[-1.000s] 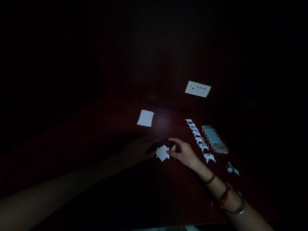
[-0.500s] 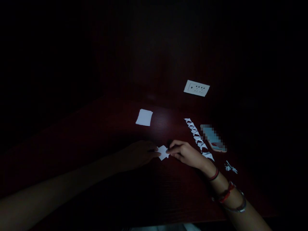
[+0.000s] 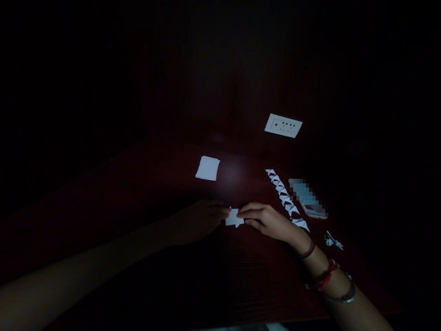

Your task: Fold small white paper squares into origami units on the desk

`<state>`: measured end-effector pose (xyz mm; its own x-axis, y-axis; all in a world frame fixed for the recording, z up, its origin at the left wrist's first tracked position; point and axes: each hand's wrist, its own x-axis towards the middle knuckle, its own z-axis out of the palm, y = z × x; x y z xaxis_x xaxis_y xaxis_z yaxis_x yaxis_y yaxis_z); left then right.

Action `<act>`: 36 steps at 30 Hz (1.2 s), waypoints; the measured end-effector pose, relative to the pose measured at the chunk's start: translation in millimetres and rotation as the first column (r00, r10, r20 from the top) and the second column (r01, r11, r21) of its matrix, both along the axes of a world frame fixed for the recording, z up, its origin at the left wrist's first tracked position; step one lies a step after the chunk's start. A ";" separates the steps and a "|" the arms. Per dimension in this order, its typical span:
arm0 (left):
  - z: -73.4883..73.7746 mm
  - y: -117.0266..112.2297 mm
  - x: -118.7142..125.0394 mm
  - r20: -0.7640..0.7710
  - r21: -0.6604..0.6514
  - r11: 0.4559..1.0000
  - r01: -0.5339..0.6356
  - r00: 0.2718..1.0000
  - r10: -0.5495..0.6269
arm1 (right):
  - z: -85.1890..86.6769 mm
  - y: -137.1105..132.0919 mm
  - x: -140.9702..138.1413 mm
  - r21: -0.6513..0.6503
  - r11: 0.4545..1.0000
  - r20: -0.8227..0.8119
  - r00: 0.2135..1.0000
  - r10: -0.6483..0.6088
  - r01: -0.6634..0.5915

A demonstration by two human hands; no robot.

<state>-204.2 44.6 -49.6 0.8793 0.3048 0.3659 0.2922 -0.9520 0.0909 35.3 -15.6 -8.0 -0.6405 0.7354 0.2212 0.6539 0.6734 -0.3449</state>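
Observation:
A small white folded paper piece lies on the dark red table between my two hands. My left hand rests in shadow on the table with its fingertips pressed on the paper's left edge. My right hand pinches the paper's right edge with thumb and fingers close together. Bracelets and a red cord circle my right wrist.
A small stack of white paper squares lies farther back. A row of folded white paper triangles runs along the right, beside a phone. Small white scraps lie at the right. A white wall socket is behind. The room is very dark.
The paper piece has been folded smaller and flatter. My hands have closed in on it from both sides, the right one sliding a little left.

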 end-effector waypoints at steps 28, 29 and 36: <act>6.4 4.9 3.1 0.027 -0.057 0.996 0.072 0.997 -0.071 | 5.7 -3.5 -3.0 -0.032 0.999 0.108 0.994 0.015 -0.012; 5.9 5.9 3.3 0.019 -0.051 0.996 0.074 0.997 -0.074 | 6.4 -3.7 -3.4 -0.035 0.999 0.106 0.994 0.013 -0.009; 4.5 -2.7 2.7 -0.054 0.066 0.995 0.074 0.996 -0.071 | 4.9 -0.7 -0.8 -0.054 0.998 0.082 0.996 0.045 -0.041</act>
<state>-201.5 41.9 -45.1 0.9164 0.2157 0.3370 0.2249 -0.9743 0.0119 34.4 -16.3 -3.1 -0.6866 0.7157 0.1278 0.6525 0.6841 -0.3259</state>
